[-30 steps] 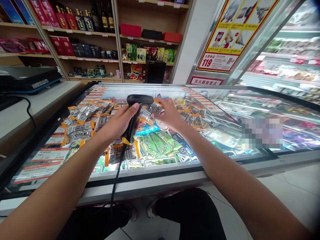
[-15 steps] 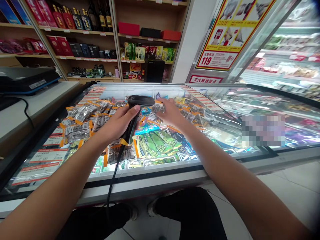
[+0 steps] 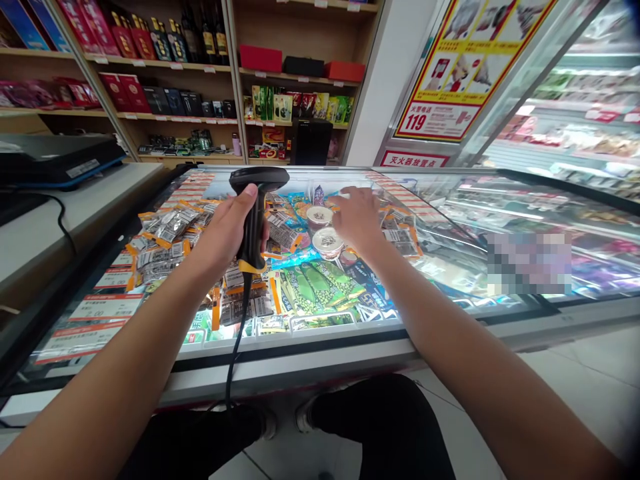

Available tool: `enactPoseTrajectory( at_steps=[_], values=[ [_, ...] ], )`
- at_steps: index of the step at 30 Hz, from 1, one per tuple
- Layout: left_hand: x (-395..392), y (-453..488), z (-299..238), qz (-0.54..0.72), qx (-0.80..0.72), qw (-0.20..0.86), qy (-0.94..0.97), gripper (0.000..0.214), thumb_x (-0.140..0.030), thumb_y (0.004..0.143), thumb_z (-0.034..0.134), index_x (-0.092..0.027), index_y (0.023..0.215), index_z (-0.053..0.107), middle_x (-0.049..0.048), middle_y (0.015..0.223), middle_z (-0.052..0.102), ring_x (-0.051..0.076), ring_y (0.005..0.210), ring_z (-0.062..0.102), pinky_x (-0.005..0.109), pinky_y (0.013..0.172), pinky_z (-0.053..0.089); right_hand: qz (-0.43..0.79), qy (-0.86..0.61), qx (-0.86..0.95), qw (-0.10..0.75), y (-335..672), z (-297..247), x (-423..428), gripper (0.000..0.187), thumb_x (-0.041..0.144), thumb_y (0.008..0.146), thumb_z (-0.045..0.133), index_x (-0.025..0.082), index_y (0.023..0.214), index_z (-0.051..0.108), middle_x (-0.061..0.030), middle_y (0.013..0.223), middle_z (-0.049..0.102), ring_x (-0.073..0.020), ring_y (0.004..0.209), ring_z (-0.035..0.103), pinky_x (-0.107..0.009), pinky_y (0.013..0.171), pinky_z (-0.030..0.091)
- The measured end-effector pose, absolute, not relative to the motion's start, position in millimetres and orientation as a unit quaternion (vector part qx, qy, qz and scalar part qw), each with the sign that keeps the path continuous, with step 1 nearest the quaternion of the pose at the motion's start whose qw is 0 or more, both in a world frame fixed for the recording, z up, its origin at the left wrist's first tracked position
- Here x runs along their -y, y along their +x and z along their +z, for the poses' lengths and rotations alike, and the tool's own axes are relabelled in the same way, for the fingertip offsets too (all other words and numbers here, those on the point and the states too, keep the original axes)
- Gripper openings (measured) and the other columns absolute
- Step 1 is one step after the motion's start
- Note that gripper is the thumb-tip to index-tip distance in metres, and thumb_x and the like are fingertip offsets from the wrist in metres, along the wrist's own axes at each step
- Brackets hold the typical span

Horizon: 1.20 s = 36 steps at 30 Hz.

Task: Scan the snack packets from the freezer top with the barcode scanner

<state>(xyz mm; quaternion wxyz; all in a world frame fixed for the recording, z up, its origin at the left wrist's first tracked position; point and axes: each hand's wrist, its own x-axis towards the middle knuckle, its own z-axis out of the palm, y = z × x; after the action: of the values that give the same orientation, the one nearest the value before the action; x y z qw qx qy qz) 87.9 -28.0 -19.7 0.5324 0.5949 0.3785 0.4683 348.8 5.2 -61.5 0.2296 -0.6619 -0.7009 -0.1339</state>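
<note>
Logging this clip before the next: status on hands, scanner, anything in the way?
Left hand gripping scanner. Right hand by two tubs, grip unclear. Cord crossing freezer's front edge in view.

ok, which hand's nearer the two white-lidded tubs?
Right. Right hand: just right of the white-lidded tubs. Left hand: farther off to their left, holding the scanner.

Head-worn camera, close before freezer [image 3: 300, 362], facing forward and down over hands [image 3: 357, 219]; shelves [image 3: 315, 30] farther off.

scnr [image 3: 255, 223] blk/yel | tub lids [image 3: 328, 241] wht | pkts [image 3: 320, 287] grn, pea print
</note>
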Motion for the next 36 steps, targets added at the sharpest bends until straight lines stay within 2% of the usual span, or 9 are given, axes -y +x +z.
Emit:
enactPoseTrajectory(
  at_steps=[3,4,7,12,17,22,27,32,36],
  values=[
    [29.1,88.3,-20.8,0.462,-0.376,0.537,0.597,0.049,-0.069,0.089,0.047,-0.021,0.085,0.056,0.0016,0.059,0.061,0.014,0.043,0.055,0.025,0.040,0.044,0.030,-0.563,0.774,0.289,312.5,-71.1,0.1,0.050,0.042,0.101,0.046,0.021,0.146,0.054,-0.0145,0.135,0.062,-0.0318,0.122,0.054,-0.048,0.102,0.042],
    [29.3,88.2,-21.3,0.460,-0.375,0.538,0.599,0.050,-0.070,0.089,0.047,-0.021,0.085,0.056,0.0017,0.059,0.061,0.014,0.043,0.055,0.025,0.040,0.044,0.072,-0.548,0.788,0.272,301.6,-74.8,2.1,0.060,0.051,0.098,0.051,0.020,0.149,0.049,-0.0154,0.133,0.063,-0.0328,0.121,0.056,-0.049,0.101,0.043],
    [29.5,87.6,-22.4,0.455,-0.372,0.534,0.608,0.052,-0.071,0.088,0.047,-0.021,0.084,0.057,0.0016,0.059,0.061,0.014,0.043,0.055,0.025,0.040,0.044,0.098,-0.551,0.796,0.229,285.3,-81.1,7.8,0.069,0.060,0.086,0.066,0.019,0.141,0.056,-0.0172,0.131,0.062,-0.0381,0.124,0.053,-0.054,0.103,0.042],
    [32.2,89.2,-22.3,0.443,-0.371,0.529,0.622,0.054,-0.072,0.087,0.047,-0.019,0.088,0.059,0.0033,0.060,0.062,0.014,0.043,0.055,0.027,0.040,0.042,0.164,-0.546,0.781,0.256,309.1,-72.7,10.6,0.070,0.037,0.078,0.077,0.027,0.143,0.052,-0.0146,0.135,0.059,-0.0357,0.118,0.058,-0.050,0.092,0.052],
    [34.8,90.3,-23.1,0.432,-0.374,0.528,0.628,0.053,-0.070,0.088,0.048,-0.019,0.095,0.060,0.0033,0.062,0.063,0.015,0.045,0.058,0.028,0.042,0.043,0.221,-0.550,0.737,0.326,328.3,-58.5,10.2,0.065,0.009,0.078,0.059,0.026,0.141,0.054,-0.0109,0.134,0.062,-0.0271,0.099,0.067,-0.041,0.081,0.057],
    [33.4,89.7,-25.2,0.425,-0.370,0.535,0.629,0.052,-0.071,0.086,0.052,-0.020,0.092,0.057,0.0022,0.060,0.062,0.015,0.045,0.057,0.026,0.041,0.044,0.257,-0.576,0.690,0.355,332.0,-42.8,16.5,0.053,0.012,0.083,0.053,0.026,0.132,0.065,-0.0087,0.143,0.058,-0.0267,0.100,0.068,-0.044,0.083,0.057],
    [36.1,89.8,-25.8,0.392,-0.362,0.543,0.649,0.049,-0.069,0.087,0.052,-0.021,0.080,0.054,0.0019,0.059,0.061,0.015,0.045,0.058,0.025,0.041,0.044,0.221,-0.563,0.677,0.419,347.7,-38.1,15.6,0.076,0.021,0.082,0.067,0.023,0.154,0.042,-0.0132,0.132,0.065,-0.0309,0.112,0.065,-0.047,0.089,0.055],
    [39.9,90.1,-27.7,0.362,-0.349,0.547,0.670,0.049,-0.067,0.089,0.051,-0.020,0.073,0.054,0.0032,0.060,0.062,0.014,0.046,0.056,0.025,0.044,0.045,0.245,-0.557,0.653,0.451,355.5,-39.8,8.8,0.042,0.032,0.081,0.073,0.018,0.121,0.069,-0.0125,0.109,0.073,-0.0289,0.103,0.069,-0.046,0.089,0.056],
    [40.8,89.8,-29.0,0.338,-0.341,0.549,0.684,0.049,-0.067,0.089,0.050,-0.020,0.076,0.055,0.0034,0.060,0.063,0.014,0.046,0.057,0.025,0.043,0.044,0.232,-0.568,0.659,0.435,354.0,-38.9,9.7,0.025,0.029,0.082,0.071,0.018,0.104,0.073,-0.0110,0.102,0.074,-0.0273,0.097,0.069,-0.043,0.086,0.056]
  ],
)
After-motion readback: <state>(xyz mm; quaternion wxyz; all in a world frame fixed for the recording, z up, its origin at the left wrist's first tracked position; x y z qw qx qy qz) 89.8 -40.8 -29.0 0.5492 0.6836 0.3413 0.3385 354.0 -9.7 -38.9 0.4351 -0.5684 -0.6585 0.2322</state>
